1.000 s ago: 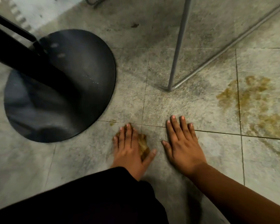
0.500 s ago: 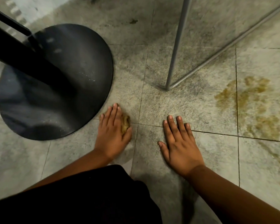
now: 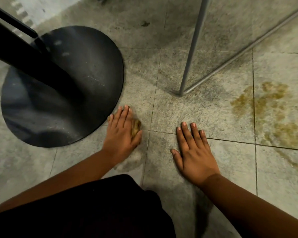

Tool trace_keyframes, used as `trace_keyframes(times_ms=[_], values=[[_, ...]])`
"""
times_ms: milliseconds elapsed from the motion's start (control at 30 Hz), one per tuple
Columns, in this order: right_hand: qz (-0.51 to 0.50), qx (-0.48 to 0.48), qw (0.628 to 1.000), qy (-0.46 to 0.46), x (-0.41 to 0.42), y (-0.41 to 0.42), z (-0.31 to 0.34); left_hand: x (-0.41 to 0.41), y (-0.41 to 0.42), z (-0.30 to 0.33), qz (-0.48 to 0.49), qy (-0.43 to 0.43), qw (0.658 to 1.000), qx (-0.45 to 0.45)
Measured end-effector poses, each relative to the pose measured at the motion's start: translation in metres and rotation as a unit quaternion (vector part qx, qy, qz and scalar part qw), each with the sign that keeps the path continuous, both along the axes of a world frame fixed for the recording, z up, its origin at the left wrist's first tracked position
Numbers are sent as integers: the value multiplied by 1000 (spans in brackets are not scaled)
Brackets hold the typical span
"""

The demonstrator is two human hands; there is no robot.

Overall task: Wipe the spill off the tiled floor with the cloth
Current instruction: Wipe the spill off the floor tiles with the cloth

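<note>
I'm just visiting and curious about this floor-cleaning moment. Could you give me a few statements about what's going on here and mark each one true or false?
1. The left hand presses a brownish cloth flat against the tiled floor. True.
2. The right hand holds a second cloth. False: it rests flat on the floor with spread fingers and nothing under it.
3. A large yellowish-brown spill lies to the right of the right hand. True.
4. The cloth is in the middle of that large spill. False: it is well to the left, beside the round black base.
5. A thin metal leg stands on the floor beyond the hands. True.
</note>
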State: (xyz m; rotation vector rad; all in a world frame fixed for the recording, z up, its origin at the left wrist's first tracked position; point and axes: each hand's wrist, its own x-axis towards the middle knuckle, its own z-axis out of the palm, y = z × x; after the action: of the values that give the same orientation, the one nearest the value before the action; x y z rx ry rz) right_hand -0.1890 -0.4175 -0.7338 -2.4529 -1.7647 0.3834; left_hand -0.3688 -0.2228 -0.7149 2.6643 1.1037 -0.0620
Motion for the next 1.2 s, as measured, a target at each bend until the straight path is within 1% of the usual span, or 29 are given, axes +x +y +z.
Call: trace_keyframes(times_ms=[100, 167, 333, 467, 500, 567, 667, 733, 800, 900, 1000, 1067, 1133, 1200], values=[[0, -4, 1000, 0, 0, 1, 1, -4, -4, 2, -9, -1, 1000, -2], [-1, -4, 1000, 2, 0, 2, 2, -7, -13, 3, -35, -3, 999, -8], [-2, -10, 1000, 6, 0, 3, 4, -13, -60, 7, -125, -17, 991, -33], [-1, -20, 999, 29, 1, 3, 5, -5, -85, 5, -240, -13, 969, -64], [-1, -20, 999, 37, 2, 3, 6, -3, -86, 6, -252, -18, 965, -72], [-13, -7, 997, 70, 3, 5, 11, -2, -81, 12, -237, -53, 966, -93], [-67, 19, 986, 151, -1, 11, 25, -11, -63, 18, -157, -92, 979, -86], [-86, 59, 978, 179, -13, 17, 36, -19, -50, 16, -113, -84, 988, -57], [-58, 89, 977, 186, -34, 21, 43, -29, -43, 8, -81, -40, 995, -30], [11, 96, 982, 160, -70, 24, 47, -41, -35, 0, -32, 22, 999, -12], [71, 22, 991, 112, -90, 20, 37, -50, -33, -2, -41, 54, 998, -4], [98, -9, 991, 93, -87, 16, 26, -51, -33, -1, -40, 56, 998, 0], [125, -17, 989, 79, -76, 17, 20, -50, -33, 0, -23, 47, 999, -2], [121, -15, 990, 72, -61, 22, 20, -47, -32, 2, -19, 42, 999, -8]])
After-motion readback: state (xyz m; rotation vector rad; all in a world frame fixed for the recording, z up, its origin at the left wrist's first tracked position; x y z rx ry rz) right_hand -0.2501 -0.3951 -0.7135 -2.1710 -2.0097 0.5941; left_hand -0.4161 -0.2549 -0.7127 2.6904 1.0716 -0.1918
